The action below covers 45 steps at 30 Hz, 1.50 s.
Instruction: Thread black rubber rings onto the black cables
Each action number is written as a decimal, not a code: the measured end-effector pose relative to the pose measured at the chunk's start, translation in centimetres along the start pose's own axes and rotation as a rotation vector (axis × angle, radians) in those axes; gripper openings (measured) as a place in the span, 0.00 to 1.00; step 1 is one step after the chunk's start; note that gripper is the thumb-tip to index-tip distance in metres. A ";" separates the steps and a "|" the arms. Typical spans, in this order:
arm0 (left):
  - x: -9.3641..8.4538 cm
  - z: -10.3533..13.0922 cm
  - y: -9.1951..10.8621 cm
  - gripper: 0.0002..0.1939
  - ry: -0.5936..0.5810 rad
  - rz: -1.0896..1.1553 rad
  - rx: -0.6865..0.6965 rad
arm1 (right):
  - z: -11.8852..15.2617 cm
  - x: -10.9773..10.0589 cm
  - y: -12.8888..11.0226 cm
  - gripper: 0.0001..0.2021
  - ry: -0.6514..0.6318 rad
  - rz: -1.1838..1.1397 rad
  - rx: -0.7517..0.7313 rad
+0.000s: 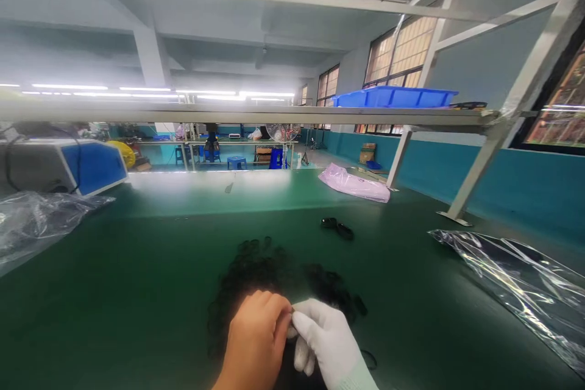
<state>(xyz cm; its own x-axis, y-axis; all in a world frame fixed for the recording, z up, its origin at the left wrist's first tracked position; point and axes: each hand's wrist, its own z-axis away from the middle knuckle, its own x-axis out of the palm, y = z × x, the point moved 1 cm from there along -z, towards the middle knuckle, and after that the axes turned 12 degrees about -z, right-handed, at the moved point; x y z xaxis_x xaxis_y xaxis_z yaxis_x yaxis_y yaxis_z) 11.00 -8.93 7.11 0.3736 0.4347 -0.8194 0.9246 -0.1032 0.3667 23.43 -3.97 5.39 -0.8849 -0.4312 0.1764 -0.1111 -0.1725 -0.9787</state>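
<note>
My bare left hand [256,338] and my white-gloved right hand [326,338] meet at the fingertips, low in the middle of the head view. Both are closed in a pinch around something tiny that I cannot make out. Beneath and behind them spreads a blurred pile of small black loop-shaped pieces [258,268], with more black pieces [329,283] on its right side. One thin black ring [369,358] lies just right of the gloved wrist. Two dark oval items [337,227] rest farther back on the green tabletop [137,292].
Clear plastic bags lie at the right [516,280] and left [41,219]. A blue-and-grey machine [94,164] stands back left, a pink plastic bag [354,184] back right. Overhead, a shelf [228,113] with a blue tray [395,97] crosses the view on white posts.
</note>
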 end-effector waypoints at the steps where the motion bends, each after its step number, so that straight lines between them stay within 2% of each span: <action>1: 0.1 0.2 -0.2 0.10 0.007 -0.004 0.005 | 0.3 0.2 0.0 0.15 -0.001 0.045 -0.001; 9: 0.1 0.5 -0.6 0.11 0.039 -0.137 0.067 | 1.8 0.6 0.1 0.15 -0.008 0.357 -0.094; 14: 0.4 0.6 -0.6 0.12 0.071 -0.074 0.099 | 1.4 0.1 0.5 0.17 -0.058 0.157 0.003; 18: 0.6 0.8 -0.2 0.11 0.105 0.058 0.103 | 0.8 -0.1 0.3 0.14 0.003 0.061 0.032; 20: 0.7 0.8 0.0 0.09 0.054 0.184 0.011 | 0.7 0.1 0.2 0.12 0.017 0.014 0.015; 24: 0.3 0.5 -0.4 0.08 -0.107 0.449 -0.273 | 1.1 0.3 0.3 0.13 0.059 -0.093 0.024; 26: -0.4 0.3 -1.3 0.08 -0.106 0.484 -0.349 | 1.5 -0.3 -0.1 0.13 0.105 -0.088 -0.004; 29: -2.2 -0.2 -3.3 0.09 -0.036 0.383 -0.383 | 1.9 -2.2 -1.6 0.13 0.230 -0.003 -0.094; 32: -3.6 -1.1 -4.6 0.08 -0.106 0.105 -0.314 | 1.6 -4.1 -3.4 0.10 0.347 0.209 -0.124; 36: -3.3 -3.1 -5.6 0.10 -0.245 -0.346 -0.186 | 0.1 -4.2 -4.9 0.09 0.295 0.578 -0.152; 38: -2.7 -4.1 -6.1 0.11 -0.288 -0.475 -0.140 | -0.8 -3.5 -5.1 0.10 0.229 0.735 -0.196; 42: -2.2 -4.5 -6.6 0.11 -0.334 -0.514 -0.125 | -2.1 -3.3 -5.4 0.09 0.122 0.875 -0.196; 45: -1.7 -2.9 -5.2 0.10 -0.369 -0.413 -0.120 | -2.0 -4.4 -5.7 0.08 0.182 0.886 -0.172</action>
<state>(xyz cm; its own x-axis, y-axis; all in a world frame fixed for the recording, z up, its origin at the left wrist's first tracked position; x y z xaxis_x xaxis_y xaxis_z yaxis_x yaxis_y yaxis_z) 5.35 -6.53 7.87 0.0037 0.0737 -0.9973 0.9926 0.1204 0.0126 27.04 0.70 10.02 -0.7342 -0.1944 -0.6505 0.5887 0.2949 -0.7526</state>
